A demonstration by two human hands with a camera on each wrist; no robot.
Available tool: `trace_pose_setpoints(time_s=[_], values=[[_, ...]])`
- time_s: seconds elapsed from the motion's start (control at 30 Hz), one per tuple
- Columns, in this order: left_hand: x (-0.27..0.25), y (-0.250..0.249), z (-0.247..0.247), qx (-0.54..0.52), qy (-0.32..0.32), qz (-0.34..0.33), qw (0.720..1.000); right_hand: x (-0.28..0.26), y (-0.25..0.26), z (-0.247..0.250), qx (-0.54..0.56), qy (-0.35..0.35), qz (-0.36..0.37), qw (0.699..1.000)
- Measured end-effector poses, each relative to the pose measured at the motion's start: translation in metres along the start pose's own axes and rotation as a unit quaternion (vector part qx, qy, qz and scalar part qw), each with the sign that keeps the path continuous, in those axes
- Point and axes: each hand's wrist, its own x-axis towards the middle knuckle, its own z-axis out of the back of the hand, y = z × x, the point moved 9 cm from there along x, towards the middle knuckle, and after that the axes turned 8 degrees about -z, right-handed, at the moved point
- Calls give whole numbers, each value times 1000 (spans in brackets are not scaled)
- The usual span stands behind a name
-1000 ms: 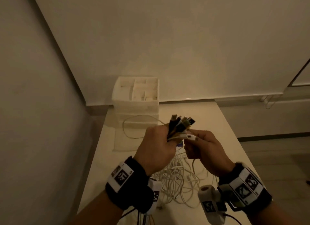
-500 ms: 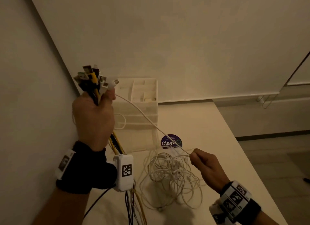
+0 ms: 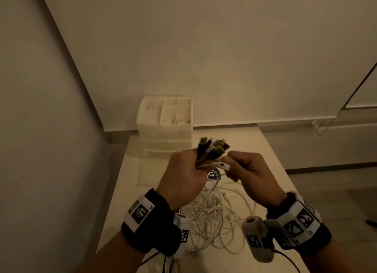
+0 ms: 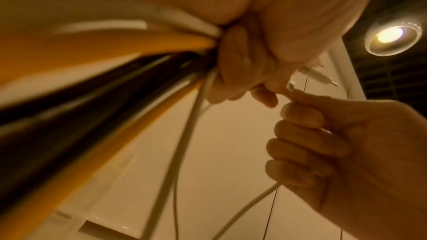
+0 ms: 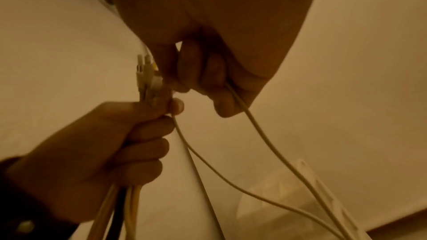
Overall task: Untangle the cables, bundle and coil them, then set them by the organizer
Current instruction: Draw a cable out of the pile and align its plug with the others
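My left hand (image 3: 184, 175) grips a bundle of cable ends (image 3: 212, 149), black, yellow and white, with the plugs sticking up above the fist. In the left wrist view the bundle (image 4: 115, 65) runs blurred from the curled fingers. My right hand (image 3: 247, 172) is right beside it and pinches a white cable (image 5: 254, 121) near its white plug (image 3: 223, 166). That cable hangs down from the right fist. A tangle of white cables (image 3: 218, 217) lies on the table (image 3: 265, 150) below both hands. The white organizer (image 3: 165, 120) stands at the table's far left corner.
A round purple sticker (image 3: 212, 175) lies on the table under the hands. Walls close off the left and the back. The table's right edge drops to the floor (image 3: 336, 191). A ceiling lamp (image 4: 390, 36) shows in the left wrist view.
My left hand came down from high at the left, back to the middle with the bundle. My right hand moved up along the white cable and now meets the left hand.
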Motion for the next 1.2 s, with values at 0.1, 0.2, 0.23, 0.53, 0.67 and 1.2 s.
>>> trace_pose_setpoints(time_s=[0.1, 0.2, 0.23, 0.53, 0.67, 1.2], values=[[0, -11, 13, 4, -61, -31, 998, -1, 6, -5, 13, 37, 1, 999], [1, -17, 38, 12, -122, -27, 992, -5, -12, -9, 42, 27, -4, 999], [1, -19, 49, 4, -149, -22, 989, -6, -22, -11, 44, 19, -9, 999], [-17, 8, 174, -81, -390, -20, 917, -18, -143, -2, -45, -80, -123, 988], [-26, 17, 171, -48, -365, 31, 929, -17, -139, 7, -42, -140, -127, 981], [-6, -4, 19, 18, -73, 16, 997, 11, 15, -1, -2, -24, 28, 999]])
